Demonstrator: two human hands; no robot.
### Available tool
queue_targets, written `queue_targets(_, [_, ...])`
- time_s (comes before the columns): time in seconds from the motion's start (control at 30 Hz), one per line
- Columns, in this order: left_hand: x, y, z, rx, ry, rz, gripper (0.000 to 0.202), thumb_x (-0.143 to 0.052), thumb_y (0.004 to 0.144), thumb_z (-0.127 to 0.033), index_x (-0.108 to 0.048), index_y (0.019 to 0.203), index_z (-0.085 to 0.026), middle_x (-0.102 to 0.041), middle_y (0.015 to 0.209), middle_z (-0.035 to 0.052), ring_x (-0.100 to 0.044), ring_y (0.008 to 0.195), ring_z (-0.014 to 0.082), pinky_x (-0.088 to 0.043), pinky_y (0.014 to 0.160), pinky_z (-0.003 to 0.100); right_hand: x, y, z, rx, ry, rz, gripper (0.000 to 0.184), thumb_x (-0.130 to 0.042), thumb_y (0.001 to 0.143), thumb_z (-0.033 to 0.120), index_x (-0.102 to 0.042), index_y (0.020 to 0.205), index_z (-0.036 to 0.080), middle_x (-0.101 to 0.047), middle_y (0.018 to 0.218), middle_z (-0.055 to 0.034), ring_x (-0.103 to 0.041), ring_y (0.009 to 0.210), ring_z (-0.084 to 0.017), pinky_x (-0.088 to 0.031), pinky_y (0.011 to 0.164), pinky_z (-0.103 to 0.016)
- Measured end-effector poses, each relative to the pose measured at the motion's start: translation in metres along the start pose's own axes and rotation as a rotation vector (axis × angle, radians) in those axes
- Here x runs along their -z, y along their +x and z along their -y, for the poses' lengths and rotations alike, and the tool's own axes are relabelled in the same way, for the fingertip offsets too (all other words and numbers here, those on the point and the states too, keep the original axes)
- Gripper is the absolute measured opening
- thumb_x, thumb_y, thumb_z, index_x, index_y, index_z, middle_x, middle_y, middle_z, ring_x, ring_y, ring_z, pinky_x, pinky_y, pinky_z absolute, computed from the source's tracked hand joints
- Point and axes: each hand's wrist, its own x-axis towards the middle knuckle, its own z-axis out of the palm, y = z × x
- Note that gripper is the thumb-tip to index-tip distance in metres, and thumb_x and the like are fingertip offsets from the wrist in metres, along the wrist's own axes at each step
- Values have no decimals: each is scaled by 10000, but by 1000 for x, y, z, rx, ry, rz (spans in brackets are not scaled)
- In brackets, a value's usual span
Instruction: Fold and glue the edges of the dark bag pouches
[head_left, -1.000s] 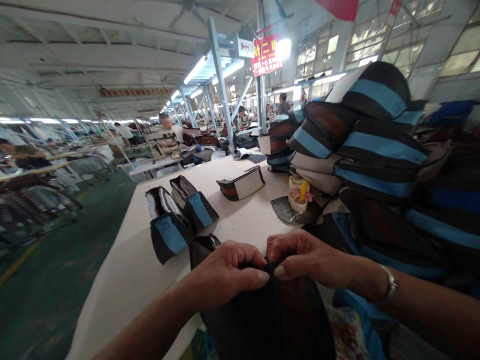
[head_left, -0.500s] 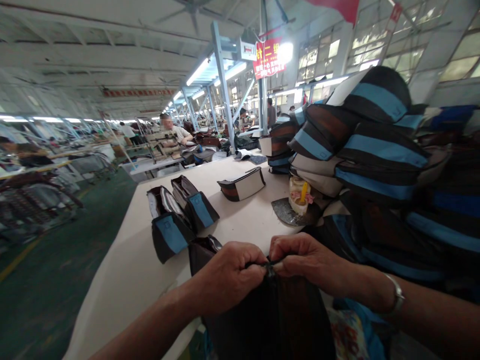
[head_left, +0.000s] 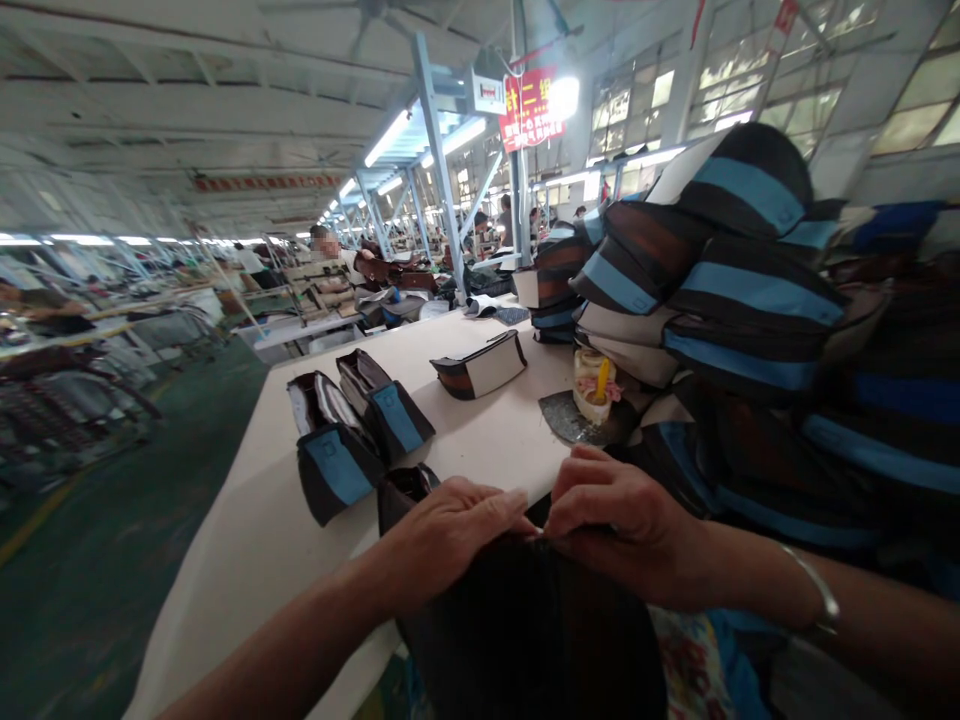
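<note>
The dark striped bag [head_left: 525, 630] is held at the near edge of the white worktable [head_left: 225, 590], over a flowery printed lap cloth [head_left: 690, 665], with its bottom cut off by the frame. Its top rim is pinched by the right hand [head_left: 626, 530], and the left hand [head_left: 450, 540] is laid fairly flat against it, fingers together, no real grip showing. Tight on the right, a tall pile of blue-striped bags [head_left: 750, 285] sits right by the right hand, while the table's left edge drops off to a green floor [head_left: 97, 570]. Just past the hands, a few open black pouches [head_left: 337, 470] with blue panels lie with pale lining showing, and a white-paneled one [head_left: 480, 365] lies farther on. A small cup [head_left: 595, 385] on a dark plate [head_left: 570, 418] has something yellow and pink in it, but it's hard to make out.
</note>
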Motion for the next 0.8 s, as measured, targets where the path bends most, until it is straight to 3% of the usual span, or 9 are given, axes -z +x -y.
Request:
queue_targets(0.1, [-1,5,3,38,17,67,505,-487,937,-577,-436,648,-166,-275,609,-56,-235,574,92,-192,519,267,1,-4,0,97,-158,8,123,-555,879,96,-634,907,186,-593,806,-18,-453,760,-157,-304,748,-359])
queue_targets(0.2, [-8,4,2,-42,108,79,428,-504,955,-483,-473,678,-159,-352,635,-52,-315,604,90,-241,542,245,0,-10,3,156,-262,8,158,-566,818,71,-622,927,171,-592,820,-35,-437,755,-170,-292,730,-364])
queue_targets(0.3, [-15,1,-5,-172,294,24,292,-493,961,-308,-542,721,-150,-489,711,-30,-441,670,97,-316,615,231,5,-12,6,46,-57,10,105,-597,823,109,-605,910,169,-596,805,-22,-486,761,-160,-336,745,-348])
queue_targets(0.4, [-20,-3,-12,-270,378,-41,199,-497,908,-170,-526,712,-155,-508,708,-28,-458,655,91,-326,618,226,19,-5,7,-107,202,149,135,-674,853,254,-625,946,169,-631,859,-26,-542,819,-158,-393,791,-324])
queue_targets(0.5, [-21,-5,-22,-348,349,-111,159,-499,819,-66,-499,689,-159,-490,701,-33,-461,659,85,-341,628,211,33,8,4,-50,213,249,233,-736,794,299,-640,957,163,-643,935,-48,-554,884,-177,-400,856,-343])
queue_targets(0.63, [-8,-14,-35,-385,293,-201,170,-476,818,-74,-483,674,-163,-505,734,-17,-485,703,100,-371,662,217,39,27,-8,7,418,308,331,-774,762,388,-602,923,156,-616,1052,-72,-563,960,-195,-422,868,-331])
queue_targets(0.8, [20,-35,-31,-368,325,-211,173,-457,821,-79,-483,674,-164,-523,748,-8,-502,733,111,-382,690,230,26,45,-22,-36,419,326,383,-833,716,372,-514,757,164,-506,753,35,-436,706,-110,-344,671,-248])
